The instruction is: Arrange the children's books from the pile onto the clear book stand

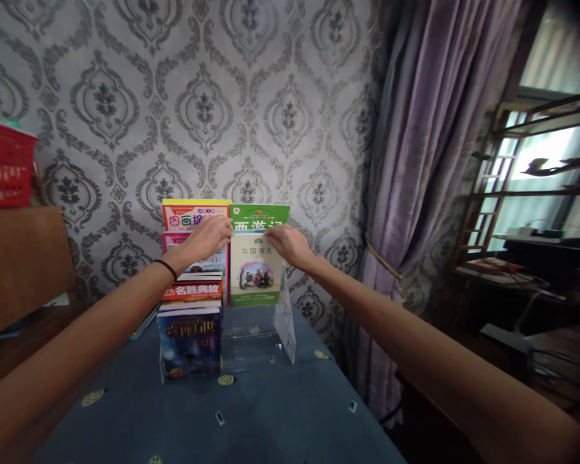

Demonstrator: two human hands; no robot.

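Note:
A pale green book [256,270] with a small painted scene on its cover stands upright in the right column of a clear tiered book stand [284,328]. My left hand [212,235] has its fingers closed at the book's top left corner. At the top right corner, my right hand [286,245] pinches the edge between thumb and fingers. Just behind rises a brighter green book [260,211], its lower part covered. The left column holds a red-and-yellow book [174,216], partly behind my left hand, an orange-red book [198,290] and a dark blue book [191,341] in front.
The stand rests on a table with a dark blue cloth [280,419]. Patterned wallpaper [290,116] lies behind. A red basket [7,164] sits on a wooden cabinet [29,258] at left. Purple curtains [425,161] and a shelf [551,190] are at right.

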